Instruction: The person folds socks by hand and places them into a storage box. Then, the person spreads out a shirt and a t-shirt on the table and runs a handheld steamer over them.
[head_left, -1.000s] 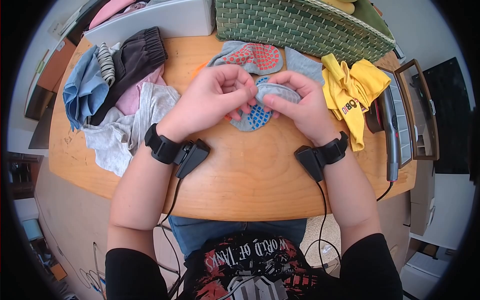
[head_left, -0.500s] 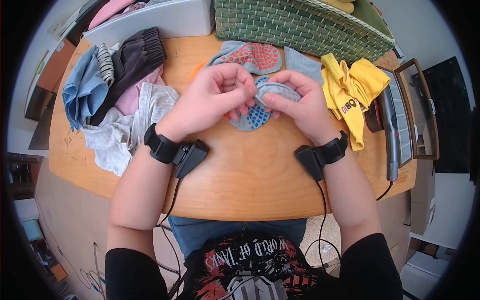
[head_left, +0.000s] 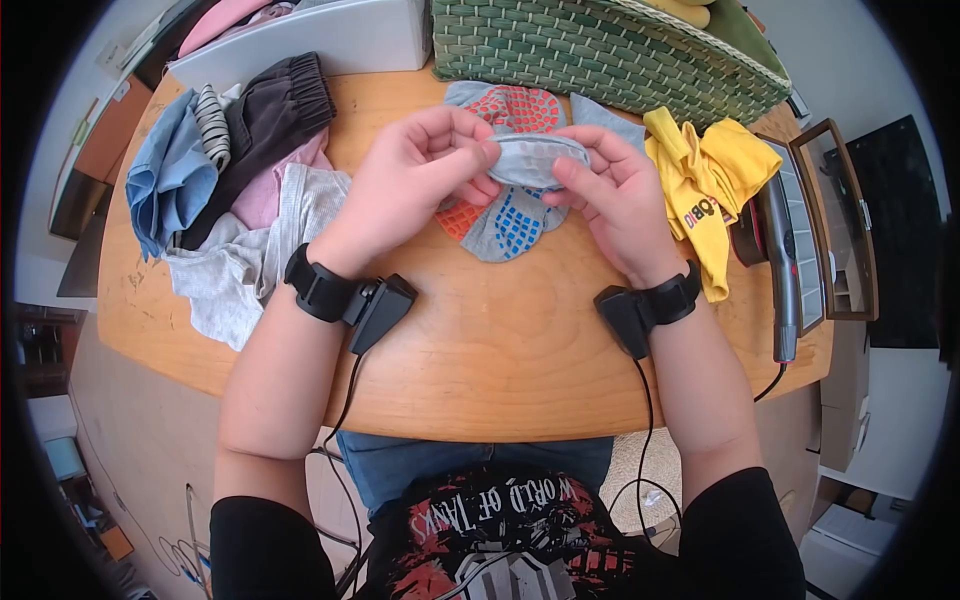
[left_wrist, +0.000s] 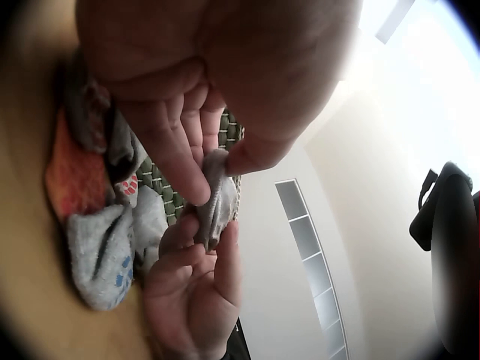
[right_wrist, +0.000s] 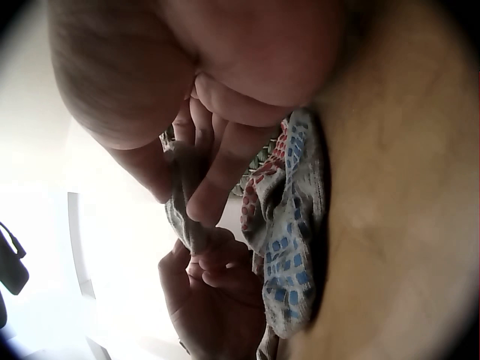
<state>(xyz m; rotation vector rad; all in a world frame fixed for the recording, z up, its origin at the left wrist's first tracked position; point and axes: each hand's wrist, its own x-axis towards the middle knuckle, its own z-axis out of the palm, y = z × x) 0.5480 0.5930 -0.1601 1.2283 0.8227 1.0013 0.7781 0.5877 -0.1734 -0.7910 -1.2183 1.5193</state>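
Both hands hold a grey sock (head_left: 535, 162) by its opening, raised above the table. The left hand (head_left: 415, 180) pinches its left end between thumb and fingers, and the right hand (head_left: 620, 195) grips the right end. In the left wrist view the sock's ribbed edge (left_wrist: 217, 202) spans the two hands. Under them lie a grey sock with blue squares (head_left: 520, 222), an orange-patterned one (head_left: 462, 219) and a grey one with red dots (head_left: 520, 108). Another grey piece (head_left: 605, 122) lies by the basket.
A green woven basket (head_left: 590, 55) and a white bin (head_left: 310, 42) stand at the back. Folded and loose clothes (head_left: 270, 130) lie left; a yellow garment (head_left: 705, 180), a dark corded tool (head_left: 785, 280) and a glass-lidded box (head_left: 850, 220) lie right.
The hands have moved up a little and slightly apart, and the sock's opening is stretched wider between them. More of the orange-patterned sock shows below.
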